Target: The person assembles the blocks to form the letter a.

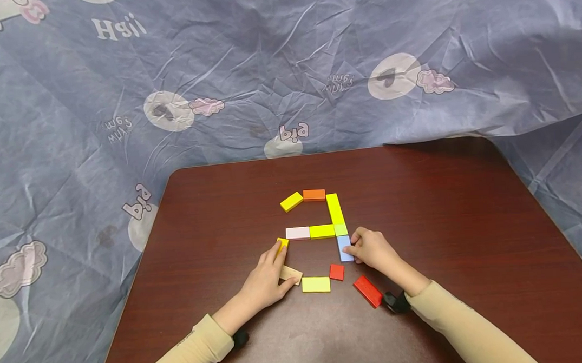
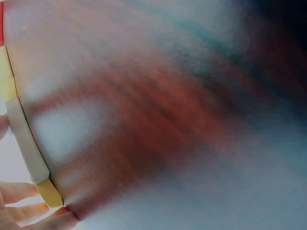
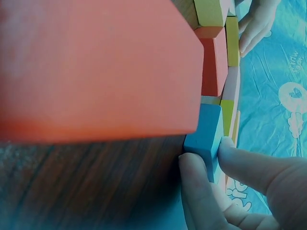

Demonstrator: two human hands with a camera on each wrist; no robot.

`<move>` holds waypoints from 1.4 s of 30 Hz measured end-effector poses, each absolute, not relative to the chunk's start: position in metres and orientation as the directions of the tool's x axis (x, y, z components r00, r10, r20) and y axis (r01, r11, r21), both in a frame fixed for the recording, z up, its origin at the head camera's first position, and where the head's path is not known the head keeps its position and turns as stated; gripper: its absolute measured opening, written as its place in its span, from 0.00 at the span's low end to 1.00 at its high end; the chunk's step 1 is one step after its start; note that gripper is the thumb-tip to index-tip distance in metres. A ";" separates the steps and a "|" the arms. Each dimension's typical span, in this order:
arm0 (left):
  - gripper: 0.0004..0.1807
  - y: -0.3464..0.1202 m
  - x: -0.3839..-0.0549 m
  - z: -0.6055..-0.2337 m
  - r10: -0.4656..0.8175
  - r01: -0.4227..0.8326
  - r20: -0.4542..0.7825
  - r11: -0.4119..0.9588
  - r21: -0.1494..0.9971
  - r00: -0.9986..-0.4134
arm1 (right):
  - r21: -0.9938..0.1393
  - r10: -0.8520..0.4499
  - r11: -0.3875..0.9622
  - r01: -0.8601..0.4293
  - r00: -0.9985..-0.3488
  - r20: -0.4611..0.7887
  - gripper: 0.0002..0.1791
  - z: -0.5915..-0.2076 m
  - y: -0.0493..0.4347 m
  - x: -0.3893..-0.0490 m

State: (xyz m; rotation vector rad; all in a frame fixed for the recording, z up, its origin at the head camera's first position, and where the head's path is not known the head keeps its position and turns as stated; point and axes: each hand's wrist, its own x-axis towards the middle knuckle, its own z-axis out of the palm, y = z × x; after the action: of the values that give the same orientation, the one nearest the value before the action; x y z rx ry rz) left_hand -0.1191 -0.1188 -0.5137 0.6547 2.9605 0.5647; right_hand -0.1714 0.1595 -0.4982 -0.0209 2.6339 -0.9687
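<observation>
Glossy wood-grained table on my feed, smooth painted-looking blue block, matt bare-wood tan block, crinkled shiny sheet, matt cloth sleeves

One high view over the table, two low at the wrists
The head camera looks forward and down, past the far edge to the cloth. The left wrist camera sits low and close, sharing the wooden block with the head view. The right wrist camera looks past a red block very near its lens; it and the head view share the blue block and left hand.
</observation>
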 end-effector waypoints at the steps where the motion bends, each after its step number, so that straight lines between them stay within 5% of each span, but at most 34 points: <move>1: 0.42 -0.119 -0.119 -0.514 0.418 0.396 0.021 0.843 0.364 -0.908 | -0.633 -0.126 0.767 0.103 -0.944 -0.306 0.17 -0.498 0.159 -0.172; 11: 0.42 -0.120 -0.119 -0.514 0.418 0.394 0.015 0.842 0.368 -0.908 | -0.634 -0.119 0.765 0.113 -0.942 -0.313 0.18 -0.497 0.159 -0.173; 20: 0.42 -0.120 -0.119 -0.514 0.414 0.386 0.006 0.845 0.370 -0.910 | -0.628 -0.127 0.778 0.005 -0.978 -0.165 0.22 -0.503 0.165 -0.184; 42: 0.42 -0.120 -0.120 -0.514 0.418 0.392 0.010 0.844 0.366 -0.908 | -0.646 -0.137 0.762 -0.049 -0.987 -0.087 0.15 -0.506 0.162 -0.193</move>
State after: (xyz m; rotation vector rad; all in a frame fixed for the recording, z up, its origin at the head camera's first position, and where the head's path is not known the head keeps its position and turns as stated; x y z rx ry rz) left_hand -0.1196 -0.1199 -0.5139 0.6491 2.9487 0.5617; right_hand -0.1933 0.1623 -0.5061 -0.1495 2.8265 -1.0317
